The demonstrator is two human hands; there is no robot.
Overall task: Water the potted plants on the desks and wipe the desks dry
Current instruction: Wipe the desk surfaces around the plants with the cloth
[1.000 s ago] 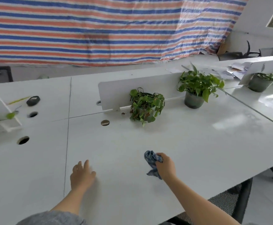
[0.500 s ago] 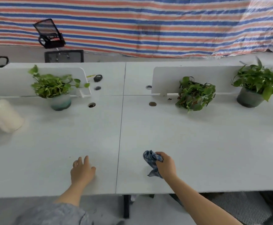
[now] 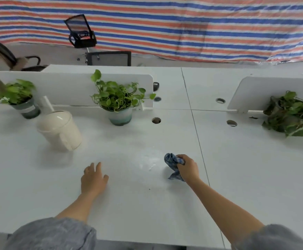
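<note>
My right hand (image 3: 188, 169) grips a crumpled blue cloth (image 3: 172, 162) just above the white desk (image 3: 147, 204). A wet patch (image 3: 149, 162) glistens on the desk just left of the cloth. My left hand (image 3: 93, 178) rests flat on the desk, fingers spread, holding nothing. A cream watering can (image 3: 59, 130) stands at the left. Behind it are two potted plants, one at the far left (image 3: 19, 98) and one in a pale pot (image 3: 119, 103). A third, darker plant (image 3: 291, 114) sits on the neighbouring desk at the right.
White divider panels (image 3: 75, 83) stand along the back of the desks. Round cable holes (image 3: 156, 120) open in the desktop near the seam (image 3: 197, 134) between desks. Black office chairs (image 3: 82, 35) stand behind, before a striped tarpaulin.
The view has swung left across the desks, bringing the watering can and left plants into sight. Both hands keep their pose; the cloth now sits over the left desk beside a wet patch.
</note>
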